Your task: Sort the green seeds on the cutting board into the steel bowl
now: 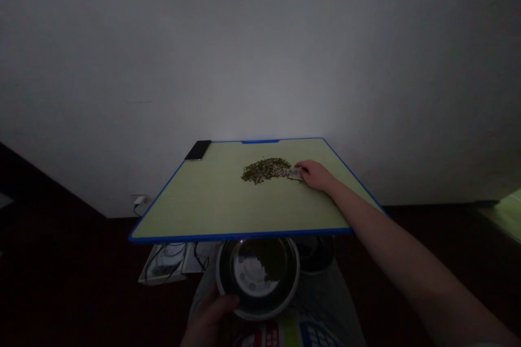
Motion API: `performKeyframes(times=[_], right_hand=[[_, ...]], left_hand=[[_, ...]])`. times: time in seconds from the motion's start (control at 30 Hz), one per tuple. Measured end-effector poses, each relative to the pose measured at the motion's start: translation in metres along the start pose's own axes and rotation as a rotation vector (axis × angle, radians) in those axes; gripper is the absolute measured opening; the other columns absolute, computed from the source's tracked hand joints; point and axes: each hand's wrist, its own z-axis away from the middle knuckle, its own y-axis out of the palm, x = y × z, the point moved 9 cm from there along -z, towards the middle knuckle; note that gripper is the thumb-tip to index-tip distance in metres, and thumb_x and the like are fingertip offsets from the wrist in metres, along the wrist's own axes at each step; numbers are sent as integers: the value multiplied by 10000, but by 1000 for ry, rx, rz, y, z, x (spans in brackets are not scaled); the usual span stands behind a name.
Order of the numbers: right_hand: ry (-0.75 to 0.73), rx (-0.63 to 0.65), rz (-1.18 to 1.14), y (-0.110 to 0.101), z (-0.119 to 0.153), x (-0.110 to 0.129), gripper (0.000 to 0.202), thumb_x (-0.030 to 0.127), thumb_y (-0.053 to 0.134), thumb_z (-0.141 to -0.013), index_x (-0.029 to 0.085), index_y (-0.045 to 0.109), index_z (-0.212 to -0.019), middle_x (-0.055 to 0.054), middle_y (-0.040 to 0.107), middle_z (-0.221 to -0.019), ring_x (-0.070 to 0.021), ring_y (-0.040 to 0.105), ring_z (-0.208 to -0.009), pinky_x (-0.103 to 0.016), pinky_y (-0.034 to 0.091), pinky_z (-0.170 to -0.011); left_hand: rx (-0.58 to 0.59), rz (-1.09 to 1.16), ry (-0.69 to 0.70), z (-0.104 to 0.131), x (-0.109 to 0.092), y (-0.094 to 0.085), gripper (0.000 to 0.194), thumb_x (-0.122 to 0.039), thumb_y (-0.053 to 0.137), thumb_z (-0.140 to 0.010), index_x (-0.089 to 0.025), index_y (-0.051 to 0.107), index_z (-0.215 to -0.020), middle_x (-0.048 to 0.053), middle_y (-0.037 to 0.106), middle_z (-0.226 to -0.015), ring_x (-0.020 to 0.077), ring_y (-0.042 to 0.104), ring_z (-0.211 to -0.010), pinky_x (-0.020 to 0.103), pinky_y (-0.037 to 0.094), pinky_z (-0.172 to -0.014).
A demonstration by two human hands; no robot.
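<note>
A loose patch of small greenish-brown beans or seeds [264, 169] is spread over the middle of the pale tabletop [228, 206]. At the right end of that patch is my right hand [313, 174], its fingers closed on a thin pale flat piece, like a card [294, 174], whose edge lies against the beans. Below the near edge of the table my left hand [214, 309] grips the rim of a round metal bowl [292, 295], thumb over the lip. Inside the bowl, similar dark beans [273, 261] cover part of the shiny bottom. The bowl is above my lap.
A dark phone [198, 150] lies at the table's far left corner. The blue table rim [236, 238] runs above the bowl. Under the table are a white box with cables [165, 263] and a dark round container [315, 252]. A wall [260, 54] stands behind; a plugged-in charger [139, 200] is at left.
</note>
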Motion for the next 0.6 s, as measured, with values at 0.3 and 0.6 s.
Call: performKeyframes(times=[0.3, 0.6], right_hand=[[31, -3, 3, -3, 0, -7, 330, 154, 483, -896, 105, 678, -1158, -148, 688, -1162, -225, 622, -1075, -311, 438, -959], [42, 14, 1, -5, 2, -7, 324, 154, 494, -883, 121, 695, -1135, -121, 708, -1121, -207, 634, -1038, -281, 445, -922]], left_hand=[[-16, -12, -21, 0, 3, -4, 938, -50, 702, -612, -230, 359, -1466, 121, 794, -1025, 382, 682, -1072, 499, 552, -889], [-25, -5, -6, 0, 2, -4, 900, -40, 699, -589, -211, 398, -1420, 112, 792, -968, 389, 696, -1042, 524, 548, -887]])
